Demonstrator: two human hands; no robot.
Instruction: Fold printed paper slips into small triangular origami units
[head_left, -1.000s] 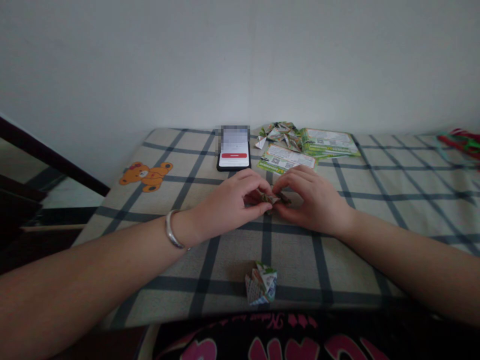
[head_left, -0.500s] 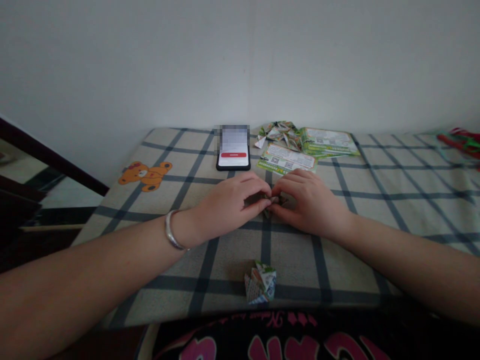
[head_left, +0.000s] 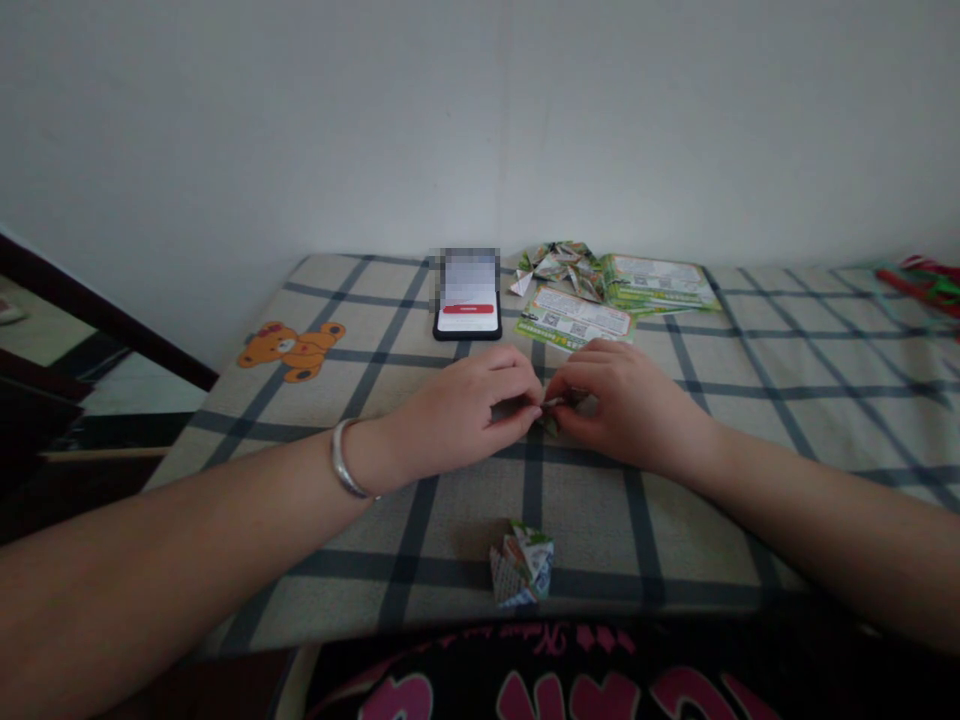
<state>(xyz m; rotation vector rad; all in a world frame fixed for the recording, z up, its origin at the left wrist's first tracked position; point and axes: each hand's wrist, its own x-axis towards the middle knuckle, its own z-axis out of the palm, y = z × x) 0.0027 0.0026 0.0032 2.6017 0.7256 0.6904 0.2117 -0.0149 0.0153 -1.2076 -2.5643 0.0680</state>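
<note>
1. My left hand (head_left: 472, 405) pinches a small folded paper piece (head_left: 550, 418) between thumb and fingertips; the grip is closed on one side of it, probably because something so small leaves room for little more than a fingertip hold.
2. My right hand (head_left: 630, 405) pinches the same piece from the other side, thumb below and fingers curled over. Holding it from opposite sides likely keeps it steady and lets each pinch press against the other.
3. The piece sits between my hands, over the middle of the checked tablecloth (head_left: 585, 520). My fingers hide most of it, so I cannot tell its full shape or whether it touches the cloth.
4. Nearer to me, by the table's edge, stands a folded paper model (head_left: 523, 567). Neither hand touches it; I judge that its spot leaves my fingers free while it remains within easy reach.
5. Beyond my hands lies a loose printed leaflet (head_left: 574, 318), with a cluster of folded pieces (head_left: 562, 268) behind it and a leaflet stack (head_left: 660, 283) to the right. Grouped there near the wall (head_left: 480, 130), the paper seems parked out of my hands' way.
6. The phone (head_left: 469, 300) lies left of the leaflet, its lit screen facing up, presumably so I can glance at it with both hands busy.
</note>
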